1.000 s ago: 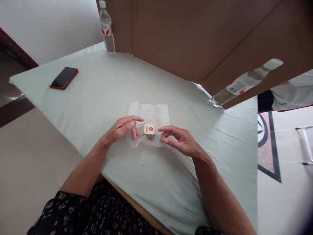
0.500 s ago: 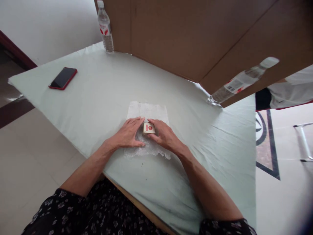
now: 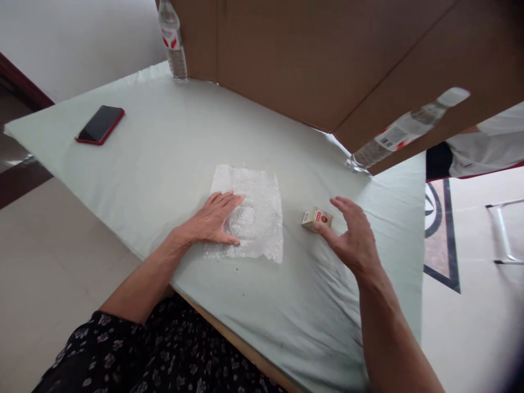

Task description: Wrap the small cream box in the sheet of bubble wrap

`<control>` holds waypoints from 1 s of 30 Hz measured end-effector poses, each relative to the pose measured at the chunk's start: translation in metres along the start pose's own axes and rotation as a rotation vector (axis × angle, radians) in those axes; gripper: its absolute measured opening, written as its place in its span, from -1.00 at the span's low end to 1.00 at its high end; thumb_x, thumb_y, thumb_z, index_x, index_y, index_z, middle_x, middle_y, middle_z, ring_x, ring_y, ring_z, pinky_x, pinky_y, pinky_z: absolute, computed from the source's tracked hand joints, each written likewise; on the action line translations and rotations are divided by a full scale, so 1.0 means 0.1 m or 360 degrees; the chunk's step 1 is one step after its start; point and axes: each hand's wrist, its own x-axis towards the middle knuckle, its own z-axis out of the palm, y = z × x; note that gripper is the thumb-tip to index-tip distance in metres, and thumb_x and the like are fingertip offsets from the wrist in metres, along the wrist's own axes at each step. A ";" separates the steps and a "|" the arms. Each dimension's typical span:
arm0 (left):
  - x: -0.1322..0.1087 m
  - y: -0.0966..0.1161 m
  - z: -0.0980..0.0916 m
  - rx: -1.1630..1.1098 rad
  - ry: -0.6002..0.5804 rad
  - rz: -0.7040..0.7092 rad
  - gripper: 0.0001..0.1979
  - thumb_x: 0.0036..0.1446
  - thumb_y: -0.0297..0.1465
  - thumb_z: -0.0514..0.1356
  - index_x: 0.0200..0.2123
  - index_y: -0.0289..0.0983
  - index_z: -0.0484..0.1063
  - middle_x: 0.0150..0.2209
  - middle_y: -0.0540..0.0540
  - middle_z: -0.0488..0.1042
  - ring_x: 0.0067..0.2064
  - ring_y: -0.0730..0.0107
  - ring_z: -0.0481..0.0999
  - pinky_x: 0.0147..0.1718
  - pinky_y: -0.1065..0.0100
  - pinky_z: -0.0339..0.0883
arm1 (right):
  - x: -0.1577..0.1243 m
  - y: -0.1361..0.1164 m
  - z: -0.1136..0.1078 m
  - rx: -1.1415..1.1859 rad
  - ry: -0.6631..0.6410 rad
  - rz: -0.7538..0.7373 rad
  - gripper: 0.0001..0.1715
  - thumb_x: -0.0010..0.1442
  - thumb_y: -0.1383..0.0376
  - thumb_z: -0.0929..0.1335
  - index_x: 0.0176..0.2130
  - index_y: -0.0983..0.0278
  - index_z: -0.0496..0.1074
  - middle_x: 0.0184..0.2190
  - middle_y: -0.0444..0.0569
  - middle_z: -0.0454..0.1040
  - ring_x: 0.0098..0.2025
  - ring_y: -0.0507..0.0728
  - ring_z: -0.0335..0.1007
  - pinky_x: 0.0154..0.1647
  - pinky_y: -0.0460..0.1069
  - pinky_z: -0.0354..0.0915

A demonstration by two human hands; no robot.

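Note:
A sheet of bubble wrap [image 3: 257,218] lies flat on the pale green tablecloth in front of me. My left hand [image 3: 215,218] rests on the left part of the sheet, fingers spread and thumb apart, with nothing in its grasp. To the right of the sheet, a small cream-coloured box [image 3: 317,218] with a red label stands on the cloth. My right hand [image 3: 354,234] is just right of this box, its fingers stretched out and apart. The thumb overlaps the box's near edge; whether it touches I cannot tell.
A phone in a red case [image 3: 100,125] lies at the far left of the table [image 3: 164,136]. One water bottle [image 3: 172,43] stands upright at the back; another bottle [image 3: 403,134] is at the right. Both are beside a large brown cardboard panel [image 3: 286,60]. Part of a person [image 3: 487,150] shows beyond it.
My right hand has moved right with the small box, from the bubble wrap to the bare cloth, and its fingers have opened. My left hand has stayed on the sheet.

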 end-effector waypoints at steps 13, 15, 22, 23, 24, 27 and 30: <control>0.02 -0.06 0.00 0.0011 -0.0032 -0.0010 0.19 -0.11 0.16 0.36 0.44 -0.20 -0.07 0.43 -0.30 0.11 0.48 -0.10 -0.03 0.41 -0.07 -0.26 | -0.11 -0.54 0.61 0.0023 -0.0962 -0.0570 0.09 0.12 -0.20 0.42 0.40 0.24 0.12 0.40 0.28 0.14 0.42 0.44 0.07 0.35 0.37 0.13; 0.01 -0.08 -0.01 0.0014 -0.0043 -0.0025 0.18 -0.12 0.15 0.37 0.43 -0.20 -0.05 0.43 -0.30 0.11 0.48 -0.11 -0.05 0.41 -0.07 -0.26 | -0.12 -0.50 0.58 0.0033 -0.0962 -0.0570 0.10 0.12 -0.21 0.42 0.41 0.23 0.11 0.41 0.26 0.13 0.44 0.43 0.04 0.37 0.35 0.11; -0.19 0.08 -0.13 0.0174 0.0049 -0.0222 -0.10 0.11 0.01 0.29 0.39 -0.22 0.05 0.39 -0.33 0.17 0.44 -0.14 0.05 0.35 -0.12 -0.07 | -0.12 -0.48 0.59 0.0089 -0.0924 -0.0587 0.06 0.13 -0.19 0.42 0.42 0.15 0.10 0.42 0.20 0.14 0.43 0.43 0.06 0.36 0.37 0.12; -0.23 0.11 -0.14 0.0208 0.0062 -0.0241 -0.15 0.15 -0.03 0.27 0.39 -0.22 0.06 0.38 -0.33 0.19 0.44 -0.13 0.06 0.34 -0.11 -0.04 | -0.13 -0.47 0.60 0.0089 -0.0914 -0.0585 0.05 0.13 -0.19 0.42 0.41 0.15 0.11 0.42 0.20 0.13 0.43 0.43 0.06 0.36 0.38 0.13; -0.28 0.13 -0.14 0.0233 0.0066 -0.0257 -0.19 0.16 -0.08 0.26 0.38 -0.23 0.08 0.37 -0.33 0.21 0.43 -0.13 0.08 0.34 -0.10 -0.02 | -0.13 -0.47 0.60 0.0091 -0.0910 -0.0586 0.05 0.13 -0.19 0.42 0.41 0.15 0.11 0.42 0.20 0.13 0.43 0.43 0.06 0.35 0.38 0.13; -0.39 0.11 -0.15 0.0231 0.0047 -0.0307 -0.19 0.14 -0.13 0.28 0.38 -0.22 0.08 0.36 -0.31 0.24 0.42 -0.15 0.11 0.34 -0.14 -0.02 | -0.14 -0.46 0.60 0.0100 -0.0923 -0.0595 0.06 0.13 -0.17 0.43 0.42 0.13 0.09 0.42 0.19 0.13 0.43 0.42 0.06 0.36 0.38 0.12; -0.46 0.01 -0.17 0.0170 0.0025 -0.0336 -0.12 0.09 -0.12 0.31 0.39 -0.19 0.05 0.38 -0.29 0.21 0.42 -0.15 0.11 0.34 -0.15 0.00 | -0.13 -0.45 0.58 0.0111 -0.0935 -0.0598 0.08 0.11 -0.15 0.45 0.43 0.10 0.07 0.43 0.17 0.11 0.43 0.42 0.06 0.36 0.38 0.13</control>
